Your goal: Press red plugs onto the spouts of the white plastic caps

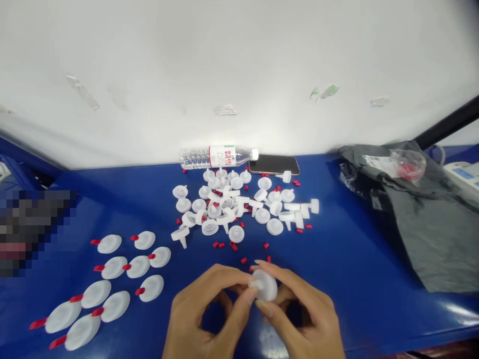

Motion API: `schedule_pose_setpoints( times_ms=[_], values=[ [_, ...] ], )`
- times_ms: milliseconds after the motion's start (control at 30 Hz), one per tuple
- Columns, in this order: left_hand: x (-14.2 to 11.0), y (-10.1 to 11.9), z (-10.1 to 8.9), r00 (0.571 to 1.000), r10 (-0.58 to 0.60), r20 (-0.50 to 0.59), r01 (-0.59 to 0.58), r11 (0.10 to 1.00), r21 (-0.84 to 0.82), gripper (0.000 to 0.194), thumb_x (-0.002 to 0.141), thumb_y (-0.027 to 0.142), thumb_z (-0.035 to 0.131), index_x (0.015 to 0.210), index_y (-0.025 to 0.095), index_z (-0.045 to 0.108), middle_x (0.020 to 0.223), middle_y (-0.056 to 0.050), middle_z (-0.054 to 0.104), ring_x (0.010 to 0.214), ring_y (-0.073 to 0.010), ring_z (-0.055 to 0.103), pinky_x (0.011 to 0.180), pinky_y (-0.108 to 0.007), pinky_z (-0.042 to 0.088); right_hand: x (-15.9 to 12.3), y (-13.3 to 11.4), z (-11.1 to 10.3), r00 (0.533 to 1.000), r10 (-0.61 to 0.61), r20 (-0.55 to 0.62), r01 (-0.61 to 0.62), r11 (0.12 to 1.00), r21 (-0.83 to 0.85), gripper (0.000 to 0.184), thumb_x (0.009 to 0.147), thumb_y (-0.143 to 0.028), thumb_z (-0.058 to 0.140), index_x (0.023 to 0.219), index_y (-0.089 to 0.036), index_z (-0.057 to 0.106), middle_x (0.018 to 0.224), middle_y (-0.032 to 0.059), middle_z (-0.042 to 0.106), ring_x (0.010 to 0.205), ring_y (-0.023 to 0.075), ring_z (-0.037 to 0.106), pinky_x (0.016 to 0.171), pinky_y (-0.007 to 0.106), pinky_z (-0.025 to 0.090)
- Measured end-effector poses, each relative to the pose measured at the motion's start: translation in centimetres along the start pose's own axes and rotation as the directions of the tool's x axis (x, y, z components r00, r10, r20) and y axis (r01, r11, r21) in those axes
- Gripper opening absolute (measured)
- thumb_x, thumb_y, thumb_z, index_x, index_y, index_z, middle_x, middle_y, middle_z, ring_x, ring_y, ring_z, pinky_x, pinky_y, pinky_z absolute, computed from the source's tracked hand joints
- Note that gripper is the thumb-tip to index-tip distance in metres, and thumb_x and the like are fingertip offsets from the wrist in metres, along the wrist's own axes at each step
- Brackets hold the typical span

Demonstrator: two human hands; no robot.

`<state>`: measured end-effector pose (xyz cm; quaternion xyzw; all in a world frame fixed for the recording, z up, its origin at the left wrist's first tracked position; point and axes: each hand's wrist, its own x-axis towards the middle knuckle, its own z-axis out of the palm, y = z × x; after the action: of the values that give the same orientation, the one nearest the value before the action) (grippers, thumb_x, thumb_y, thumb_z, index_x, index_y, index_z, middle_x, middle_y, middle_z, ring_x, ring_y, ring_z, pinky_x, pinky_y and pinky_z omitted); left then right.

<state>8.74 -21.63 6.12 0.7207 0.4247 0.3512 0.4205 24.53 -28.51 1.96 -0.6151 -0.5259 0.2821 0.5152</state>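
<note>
A white plastic nozzle cap is held between my two hands, low in the middle of the view. My right hand grips its round rim between thumb and fingers. My left hand pinches at the narrow spout; whether a small red tip sits between those fingers is hidden. Just beyond my fingertips lie loose red tips. To the left, several white nozzle caps lie in loose rows, each with a red tip on its spout, pointing left.
A pile of white nozzle caps without red tips spreads across the middle of the blue table. Behind it lie a clear water bottle and a dark phone. A grey plastic bag covers the right side, against the white wall.
</note>
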Motion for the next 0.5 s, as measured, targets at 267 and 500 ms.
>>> schedule_pose_setpoints(
  times_ms=[267, 500],
  values=[
    [-0.1, -3.3, 2.7, 0.965, 0.263, 0.016, -0.229, 0.805, 0.548, 0.023, 0.102, 0.023, 0.051, 0.111, 0.018, 0.072, 0.093, -0.006, 0.071, 0.076, -0.0166, 0.071, 0.062, -0.024, 0.062, -0.2, 0.4, -1.7, 0.967, 0.082, -0.24, -0.11, 0.989, -0.104, 0.027, 0.087, -0.028, 0.075, 0.114, -0.031, 0.072, 0.085, -0.0018, 0.078, 0.059, 0.0117, 0.068, 0.048, 0.016, 0.053],
    [-0.5, -3.8, 2.4, 0.958, 0.257, 0.125, -0.282, 0.782, 0.556, 0.022, 0.101, 0.016, 0.05, 0.109, 0.02, 0.07, 0.104, -0.006, 0.074, 0.091, -0.0177, 0.073, 0.073, -0.024, 0.063, 0.3, 0.6, -1.6, 0.976, 0.082, -0.204, -0.102, 0.991, -0.087, 0.028, 0.087, -0.027, 0.075, 0.114, -0.033, 0.07, 0.078, -0.0049, 0.073, 0.054, 0.0094, 0.063, 0.046, 0.015, 0.051]
  ],
)
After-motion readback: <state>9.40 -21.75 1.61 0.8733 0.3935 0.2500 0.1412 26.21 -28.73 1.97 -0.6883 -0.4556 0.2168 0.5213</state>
